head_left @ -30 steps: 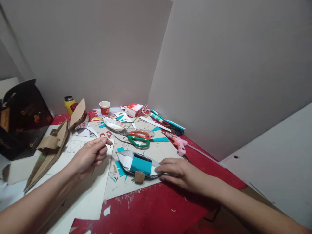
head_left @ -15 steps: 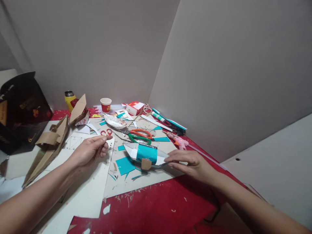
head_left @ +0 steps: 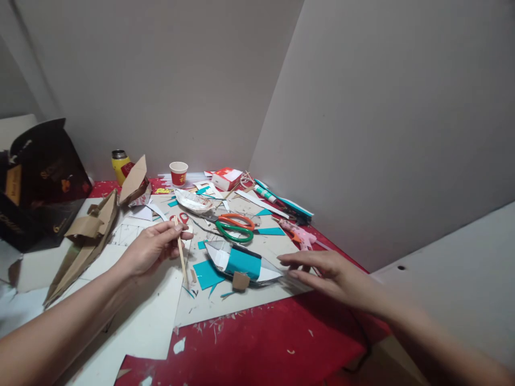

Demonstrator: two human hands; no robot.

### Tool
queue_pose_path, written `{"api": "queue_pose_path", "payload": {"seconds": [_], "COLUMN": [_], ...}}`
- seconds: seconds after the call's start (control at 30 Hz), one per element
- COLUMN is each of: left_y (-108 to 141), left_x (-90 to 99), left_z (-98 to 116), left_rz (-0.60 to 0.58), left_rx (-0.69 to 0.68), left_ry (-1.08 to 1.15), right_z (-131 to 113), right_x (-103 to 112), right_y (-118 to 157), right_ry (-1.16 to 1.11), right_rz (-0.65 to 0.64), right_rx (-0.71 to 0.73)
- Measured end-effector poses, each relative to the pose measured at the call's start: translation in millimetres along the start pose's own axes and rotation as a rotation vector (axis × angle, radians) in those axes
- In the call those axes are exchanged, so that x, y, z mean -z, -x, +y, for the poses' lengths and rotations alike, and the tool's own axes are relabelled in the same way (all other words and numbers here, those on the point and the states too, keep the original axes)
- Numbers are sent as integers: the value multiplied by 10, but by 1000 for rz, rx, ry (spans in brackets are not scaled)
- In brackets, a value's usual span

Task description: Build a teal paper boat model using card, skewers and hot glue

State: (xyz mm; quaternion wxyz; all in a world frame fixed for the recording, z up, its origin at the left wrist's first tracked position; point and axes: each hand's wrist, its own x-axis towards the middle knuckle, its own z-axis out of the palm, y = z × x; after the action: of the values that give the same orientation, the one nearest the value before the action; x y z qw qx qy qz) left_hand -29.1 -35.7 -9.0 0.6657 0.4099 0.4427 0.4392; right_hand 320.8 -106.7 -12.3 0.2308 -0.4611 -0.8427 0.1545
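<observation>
Thin wooden sticks [head_left: 182, 258] slant down from my left hand [head_left: 157, 244], pinched between its thumb and fingers. To the right of them, a small paper boat [head_left: 242, 264] rests on the grey board, with a teal cover and a brown cardboard tab on its near side. My right hand [head_left: 322, 273] hovers just off the boat's right tip, fingers apart and holding nothing. Behind the boat lie scissors [head_left: 233, 228] with one orange and one green handle. Teal paper [head_left: 207, 274] lies beside the boat's left side.
A pink glue gun [head_left: 303, 236] and a glue stick tube [head_left: 265, 192] lie at the right. A paper cup [head_left: 178, 175], a yellow bottle [head_left: 120, 167] and a red-white box [head_left: 226, 178] stand at the back. Brown cardboard boats [head_left: 90, 236] and a black box [head_left: 44, 187] occupy the left.
My right hand has let go of the boat's tip and drawn slightly right; the boat now sits on the board. The sticks in my left hand have swung to point downward right.
</observation>
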Motion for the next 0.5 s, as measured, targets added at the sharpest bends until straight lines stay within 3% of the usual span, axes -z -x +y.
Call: {"api": "queue_pose_path", "payload": {"seconds": [0.17,0.3,0.5], "left_y": [49,187,378], "left_x": [-50,-149,-259], "left_z": [21,31,12], "left_rz": [-27,-86,-130], "left_rx": [-2,-28,-86], "left_ry": [18,37,-10], "right_z": [-569,-981,-1157], "right_x": [135,-72,-541], "right_y": [-261,-608,-902], "right_ry": [-169,-481,-831], "right_rz": [151,-73,-190], "right_rx": [2,-75,-268]}}
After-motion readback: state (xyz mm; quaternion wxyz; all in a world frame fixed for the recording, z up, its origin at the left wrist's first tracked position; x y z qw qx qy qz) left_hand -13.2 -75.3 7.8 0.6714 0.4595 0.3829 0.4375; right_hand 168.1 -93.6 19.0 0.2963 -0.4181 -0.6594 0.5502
